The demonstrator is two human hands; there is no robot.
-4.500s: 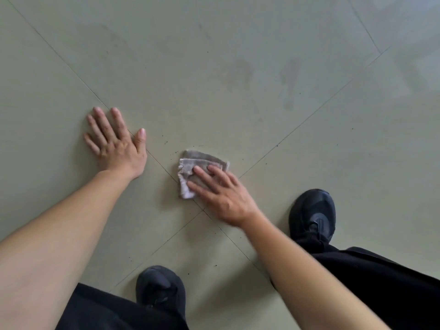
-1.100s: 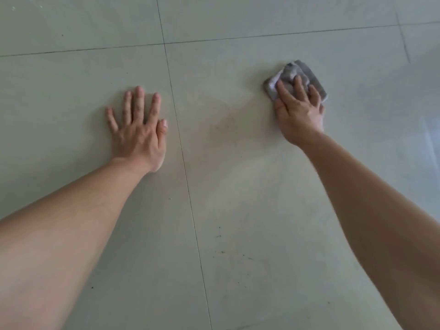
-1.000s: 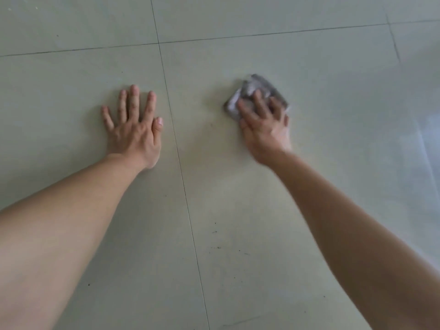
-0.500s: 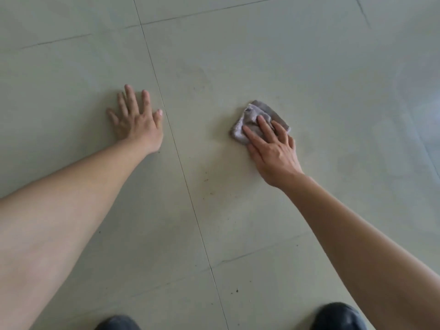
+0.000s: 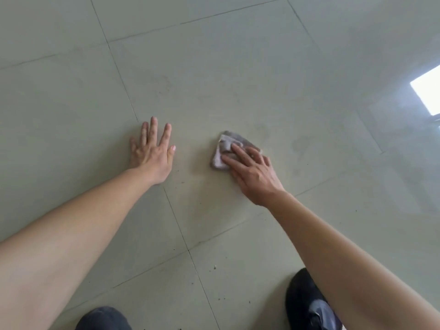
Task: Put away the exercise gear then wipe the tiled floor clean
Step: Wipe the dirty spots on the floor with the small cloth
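L hand (image 5: 152, 154) lies flat on tiled floor (image 5: 238, 79), fingers spread wide, prob bracing body wt. R hand (image 5: 252, 172) presses folded grey cloth (image 5: 223, 151) to the tile w/ straight fingers, for wiping pressure. Cloth is near L hand's right, apart. Long axis approx near-left to far-right, partly hidden.

Grey cloth (image 5: 226, 148) on pale grey-green tiled floor (image 5: 238, 79) with dark grout lines; black shoe (image 5: 307, 303).

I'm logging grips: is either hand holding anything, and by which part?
Nothing is gripped. The right hand presses the grey cloth onto the floor, straight fingers on its near right part; the left hand lies flat on the floor.
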